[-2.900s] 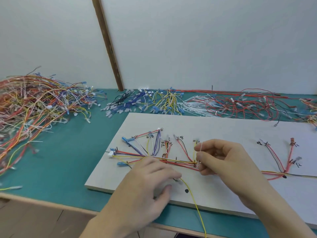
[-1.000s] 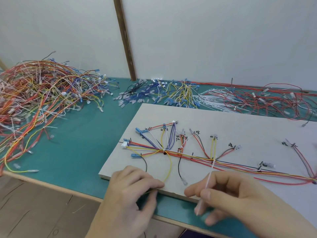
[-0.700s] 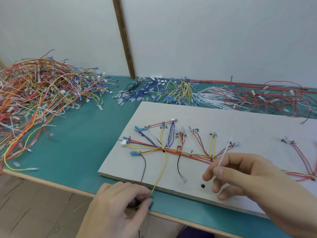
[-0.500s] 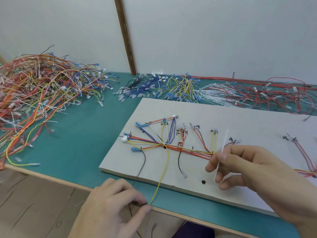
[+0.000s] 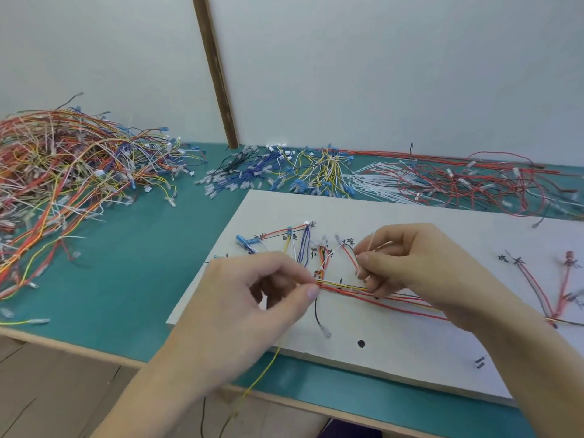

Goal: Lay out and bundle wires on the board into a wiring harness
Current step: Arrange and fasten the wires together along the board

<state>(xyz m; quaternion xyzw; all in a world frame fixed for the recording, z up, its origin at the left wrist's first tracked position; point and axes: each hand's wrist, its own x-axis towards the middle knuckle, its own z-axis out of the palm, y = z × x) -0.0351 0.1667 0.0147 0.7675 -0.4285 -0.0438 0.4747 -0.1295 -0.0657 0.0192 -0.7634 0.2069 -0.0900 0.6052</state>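
Flat white rectangular board (image 5: 410, 222): lies on the green tabletop (image 5: 126, 279), right of centre, near edge just inside the table's front edge. Handwritten marks and a black dot sit on its face.

Bundle of red, yellow, orange and black wires (image 5: 344, 287): runs left to right across the board's middle, with short branches fanning toward the far side.

Left hand (image 5: 252, 298): over the board's left part, thumb and forefinger pinching the bundle at its left end.

Right hand (image 5: 420, 263): just right of the left hand, fingers curled, pinching a thin white cable tie (image 5: 369, 243) that stands up from the bundle.

Loose yellow wire (image 5: 265, 371): trails from beneath the left hand over the near table edge.

Large tangled heap of mixed-colour wires (image 5: 63, 172): far left of the table.

Sorted wire batches, blue, yellow, white, red (image 5: 379, 178): along the far wall, beyond the board.
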